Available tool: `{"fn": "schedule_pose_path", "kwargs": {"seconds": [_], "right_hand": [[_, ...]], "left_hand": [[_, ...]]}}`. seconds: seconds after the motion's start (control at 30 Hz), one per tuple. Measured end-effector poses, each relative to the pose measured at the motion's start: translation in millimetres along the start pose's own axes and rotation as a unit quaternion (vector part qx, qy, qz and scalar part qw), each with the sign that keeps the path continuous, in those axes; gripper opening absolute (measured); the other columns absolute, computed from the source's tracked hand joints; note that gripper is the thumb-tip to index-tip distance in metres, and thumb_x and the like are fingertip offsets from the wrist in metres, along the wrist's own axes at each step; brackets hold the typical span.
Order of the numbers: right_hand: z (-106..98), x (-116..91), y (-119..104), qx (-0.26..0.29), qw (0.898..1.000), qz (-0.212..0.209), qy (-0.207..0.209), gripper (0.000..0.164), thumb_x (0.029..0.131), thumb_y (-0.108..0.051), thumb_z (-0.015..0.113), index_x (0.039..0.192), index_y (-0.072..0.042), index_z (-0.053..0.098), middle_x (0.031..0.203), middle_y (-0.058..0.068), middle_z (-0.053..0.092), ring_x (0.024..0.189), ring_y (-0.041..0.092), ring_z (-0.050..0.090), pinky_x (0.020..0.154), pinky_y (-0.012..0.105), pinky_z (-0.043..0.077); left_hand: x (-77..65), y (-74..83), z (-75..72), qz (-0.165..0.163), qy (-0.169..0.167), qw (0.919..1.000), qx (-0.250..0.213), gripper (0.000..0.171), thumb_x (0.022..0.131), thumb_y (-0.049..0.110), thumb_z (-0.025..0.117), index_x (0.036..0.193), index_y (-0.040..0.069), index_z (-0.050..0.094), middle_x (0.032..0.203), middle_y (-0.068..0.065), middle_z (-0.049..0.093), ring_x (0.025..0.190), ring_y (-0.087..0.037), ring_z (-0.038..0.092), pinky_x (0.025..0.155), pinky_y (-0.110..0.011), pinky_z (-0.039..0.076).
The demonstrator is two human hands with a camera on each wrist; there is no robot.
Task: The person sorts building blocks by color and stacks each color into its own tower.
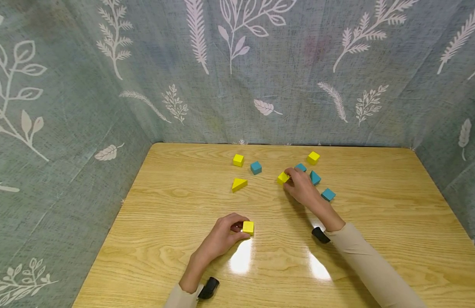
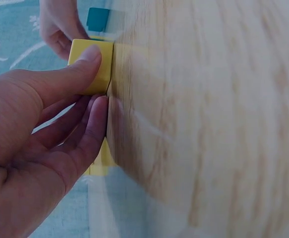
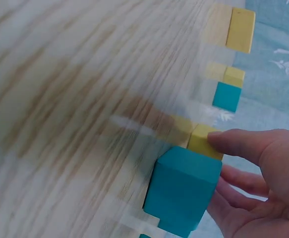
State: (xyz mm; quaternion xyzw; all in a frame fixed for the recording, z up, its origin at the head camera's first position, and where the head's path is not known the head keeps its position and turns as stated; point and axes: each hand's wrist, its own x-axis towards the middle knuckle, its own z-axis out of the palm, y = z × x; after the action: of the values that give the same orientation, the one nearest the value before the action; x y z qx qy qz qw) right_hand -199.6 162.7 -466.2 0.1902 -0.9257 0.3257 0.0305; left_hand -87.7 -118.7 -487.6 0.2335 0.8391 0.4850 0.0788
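Your left hand [image 1: 221, 236] has a front yellow cube [image 1: 248, 228] pinched, thumb on the near side and a finger on the far side, and it looks to be down on the wooden table [image 1: 156, 214]. Your right hand [image 1: 303, 187] is well apart from it, farther out, pinching a second yellow cube [image 1: 282, 178] with the thumb pressed on it in the right wrist view.

Just past your right fingers there's a half-hidden blue block [image 1: 300, 167]; can't tell if you're touching it. Right of that hand you've got a blue wedge [image 1: 316, 178], plus a blue cube [image 1: 328, 194] near your wrist. A back yellow cube [image 1: 313, 158] is a bit beyond the wedge.

Over to the left, a yellow wedge [image 1: 239, 184] lies with a far blue cube [image 1: 255, 167] and a left yellow cube [image 1: 238, 160] behind it. Around the table hangs greenish-blue leaf-print fabric [image 1: 222, 107], and you're wearing beige sleeves [image 1: 370, 259] with black bands [image 1: 209, 288] at the wrists.
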Motion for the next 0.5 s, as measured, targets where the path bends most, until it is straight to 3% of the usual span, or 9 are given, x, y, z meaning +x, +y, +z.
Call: {"fn": "schedule_pose_path", "kwargs": {"seconds": [0.27,0.5], "right_hand": [[0.8,-3.4,0.3,0.031,0.999,-0.020,0.004,0.034,0.089,0.010,0.070,0.121,0.016,0.060,0.109,0.031,0.061,0.097,0.043,0.064,0.080,0.042,0.060],[-0.3,-10.5,-6.1,0.057,0.998,-0.017,-0.032,0.038,0.089,0.007,0.072,0.125,0.012,0.060,0.115,0.029,0.061,0.104,0.042,0.065,0.087,0.045,0.059]], "left_hand": [[-0.3,-1.6,0.5,0.002,0.006,1.0000,0.000,0.030,0.088,0.003,0.080,0.116,0.001,0.071,0.106,-0.007,0.069,0.090,-0.018,0.068,0.079,-0.027,0.059],[-0.7,-0.1,-0.5,-0.014,0.001,0.9999,-0.010,0.031,0.087,0.003,0.081,0.117,0.003,0.071,0.106,-0.004,0.068,0.092,-0.016,0.067,0.080,-0.026,0.059]]}}
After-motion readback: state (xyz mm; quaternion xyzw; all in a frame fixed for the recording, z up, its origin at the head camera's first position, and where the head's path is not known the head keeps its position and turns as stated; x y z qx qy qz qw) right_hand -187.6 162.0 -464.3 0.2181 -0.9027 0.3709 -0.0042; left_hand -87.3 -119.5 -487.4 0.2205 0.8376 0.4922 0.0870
